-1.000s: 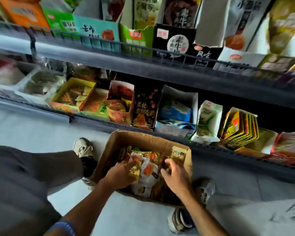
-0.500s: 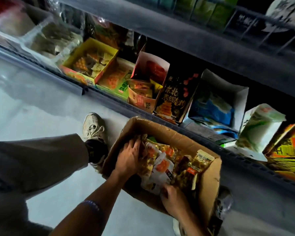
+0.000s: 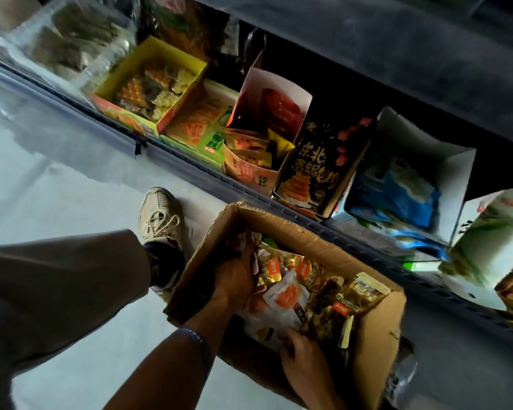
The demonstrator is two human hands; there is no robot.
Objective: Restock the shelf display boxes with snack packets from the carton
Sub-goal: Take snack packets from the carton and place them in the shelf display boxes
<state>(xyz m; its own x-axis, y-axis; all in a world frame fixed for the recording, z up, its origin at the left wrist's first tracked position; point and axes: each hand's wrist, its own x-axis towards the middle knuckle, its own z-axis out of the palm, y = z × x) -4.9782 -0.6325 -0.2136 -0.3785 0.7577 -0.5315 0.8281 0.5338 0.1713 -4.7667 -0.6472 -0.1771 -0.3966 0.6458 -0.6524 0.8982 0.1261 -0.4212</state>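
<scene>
Both hands reach into a brown cardboard carton (image 3: 376,329): left hand (image 3: 231,279) grips gold-and-white snack packets (image 3: 282,294); right hand (image 3: 301,355) pinches their edge.

Left hand (image 3: 231,279): we cannot see its fingertips, which are buried among the packets at the carton's (image 3: 376,344) left inner wall; what they grip, we cannot tell.
Right hand (image 3: 301,358): our view ends at its wrist, at the bottom edge; its fingertips sit under a white packet (image 3: 282,300).
Packets below both hands: only the top layer shows to us.
Clear bins (image 3: 71,45) far left of the left hand: too blurred for us to name the contents.
Right shoe (image 3: 403,377), beside the right hand: mostly hidden from us behind the carton.
</scene>
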